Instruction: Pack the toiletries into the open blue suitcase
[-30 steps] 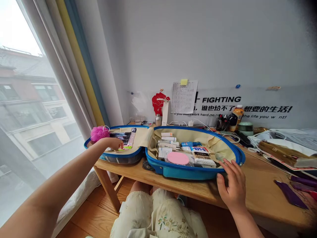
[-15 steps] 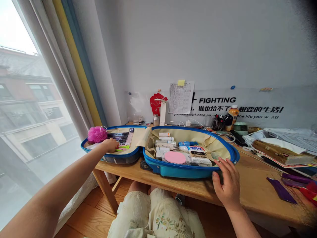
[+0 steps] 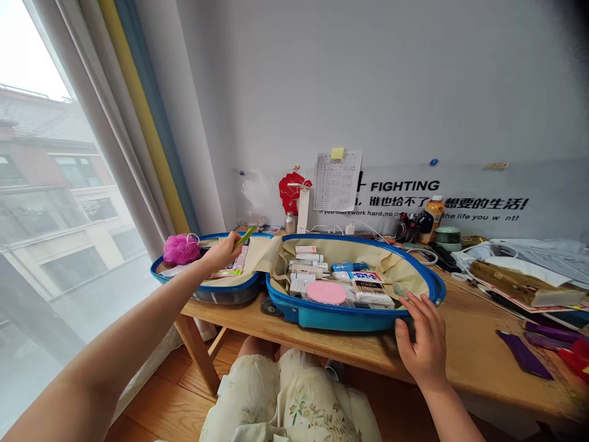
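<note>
A blue case (image 3: 350, 323) lies open on the wooden table. Above its left half, my left hand (image 3: 223, 253) is closed on a thin green item (image 3: 246, 236), which points up and to the right. A pink mesh puff (image 3: 181, 250) lies at the left end, beside other thin items partly hidden by the hand. My right hand (image 3: 424, 337) rests with spread fingers on the case's front right rim, holding nothing. In the right half are a pink oval item (image 3: 326, 293), a pack of cotton swabs (image 3: 372, 292), a blue bottle (image 3: 350, 267) and several white tubes and boxes.
On the table's right side are an orange-labelled bottle (image 3: 431, 220), a green-lidded jar (image 3: 448, 238), cables, papers, a brown pouch (image 3: 519, 281) and purple packets (image 3: 523, 355). A white upright stand (image 3: 302, 210) is behind the case. A window and curtains are at left.
My left hand has risen from the left half of the case and moved right, lifting the green item. My right hand has stayed at the rim.
</note>
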Demonstrator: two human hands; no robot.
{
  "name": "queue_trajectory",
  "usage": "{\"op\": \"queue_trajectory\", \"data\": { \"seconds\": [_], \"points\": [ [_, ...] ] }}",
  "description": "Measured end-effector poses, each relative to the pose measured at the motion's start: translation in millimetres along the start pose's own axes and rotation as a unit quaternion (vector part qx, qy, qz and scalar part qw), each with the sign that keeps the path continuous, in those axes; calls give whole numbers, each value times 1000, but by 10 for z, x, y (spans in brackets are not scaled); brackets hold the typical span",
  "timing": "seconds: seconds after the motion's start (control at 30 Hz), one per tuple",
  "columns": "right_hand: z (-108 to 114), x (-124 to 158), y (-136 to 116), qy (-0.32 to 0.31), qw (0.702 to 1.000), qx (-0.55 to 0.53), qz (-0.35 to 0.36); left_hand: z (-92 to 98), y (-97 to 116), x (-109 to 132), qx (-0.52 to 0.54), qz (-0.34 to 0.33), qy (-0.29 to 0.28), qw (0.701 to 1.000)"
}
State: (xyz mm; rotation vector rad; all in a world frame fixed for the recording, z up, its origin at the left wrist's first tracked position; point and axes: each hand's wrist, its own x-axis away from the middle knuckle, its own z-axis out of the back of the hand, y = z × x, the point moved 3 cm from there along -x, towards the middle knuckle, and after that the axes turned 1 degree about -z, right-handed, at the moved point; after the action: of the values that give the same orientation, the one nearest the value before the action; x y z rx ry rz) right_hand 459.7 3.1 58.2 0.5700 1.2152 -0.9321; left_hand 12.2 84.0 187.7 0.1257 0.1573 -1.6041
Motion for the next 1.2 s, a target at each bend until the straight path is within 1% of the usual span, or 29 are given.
{"op": "queue_trajectory", "data": {
  "seconds": [0.07, 0.13, 0.2, 0.27, 0.37, 0.47, 0.6, 0.77, 0.97, 1.1, 1.2],
  "points": [
    [-1, -1, -1, 3, 1000, 3, 6, 72, 278, -32, 21, -33, 17, 999],
    [-2, 0, 3, 1, 1000, 6, 7, 101, 589, -62, 37, -84, 21, 996],
    [-3, 3, 10, -2, 1000, 7, 1, 82, 895, -101, 49, -140, 12, 989],
    [-1, 5, 12, -2, 1000, 4, -2, 24, 1160, -159, 55, -188, -5, 981],
    [4, 7, 2, -2, 1000, 3, 4, -110, 1449, -262, 54, -234, -37, 970],
    [10, 8, -6, 1, 1000, 7, 0, -258, 1617, -332, 49, -264, -68, 961],
    [13, 4, -12, -3, 1000, 13, 5, -416, 1680, -351, 41, -284, -91, 954],
    [16, -14, -32, 3, 1000, 13, 16, -515, 1610, -376, 17, -278, -104, 955],
    [18, -11, -38, 0, 1000, 10, 13, -573, 1552, -428, -8, -272, -111, 956],
    [10, 3, -6, -5, 1000, 11, 3, -586, 1538, -429, -17, -269, -98, 958],
    [4, 11, 13, -6, 1000, 10, -5, -551, 1553, -397, -13, -260, -82, 962]
  ]
}}
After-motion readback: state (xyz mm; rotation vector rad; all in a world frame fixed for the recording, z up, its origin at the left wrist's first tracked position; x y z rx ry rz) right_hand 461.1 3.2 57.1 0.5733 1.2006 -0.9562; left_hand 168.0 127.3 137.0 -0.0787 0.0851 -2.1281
